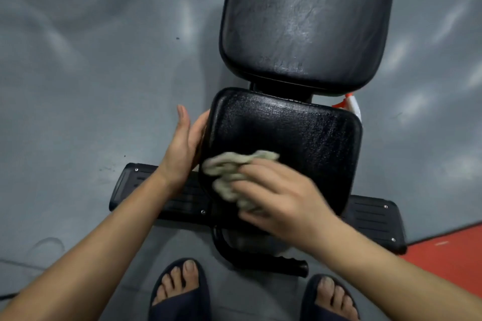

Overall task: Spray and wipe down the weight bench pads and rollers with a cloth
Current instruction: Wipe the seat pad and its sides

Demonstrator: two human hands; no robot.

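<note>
A black weight bench stands lengthwise before me. Its wet, shiny seat pad (294, 135) lies near, and the longer back pad (305, 18) stretches away behind it. My right hand (281, 198) presses a crumpled beige cloth (232, 174) onto the seat pad's near left part, fingers spread over the cloth. With straight fingers, my left hand (182, 143) lies flat against the seat pad's left edge. A spray bottle (350, 104) with an orange and white head peeks out at the right, between the two pads; its body is hidden.
The bench's black base bar (375, 219) with ribbed end plates runs crosswise under the seat. A black curved handle (263, 260) sticks out below it. My two feet in dark sandals (180, 292) stand on grey floor. A red floor strip (448, 255) lies at the right.
</note>
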